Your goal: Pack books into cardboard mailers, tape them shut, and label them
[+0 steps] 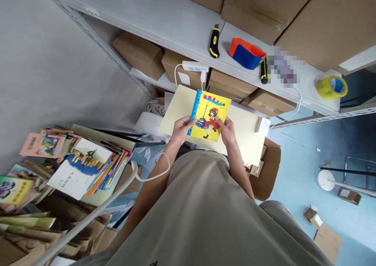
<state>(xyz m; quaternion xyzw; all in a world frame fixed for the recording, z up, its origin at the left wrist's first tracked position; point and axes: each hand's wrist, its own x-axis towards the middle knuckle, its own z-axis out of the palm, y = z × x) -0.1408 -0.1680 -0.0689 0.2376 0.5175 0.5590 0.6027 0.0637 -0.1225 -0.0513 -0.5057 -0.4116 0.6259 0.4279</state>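
A yellow picture book (210,115) with a blue spine strip and a cartoon figure in red on its cover is held above a pale cream tabletop (246,140). My left hand (182,129) grips its left edge, thumb on the cover. On the opposite side, my right hand (226,129) pinches the right edge, also with the thumb on top. The fingers beneath the book are hidden. A small white box-like object (262,126) stands at the table's right end.
Along the shelf (188,35) lie a utility knife (214,42), a blue-and-orange holder (247,53) and yellow tape (331,87). Piled books (79,168) stand at left, near a white curved pole (100,201). An open carton (272,168) sits right of the table.
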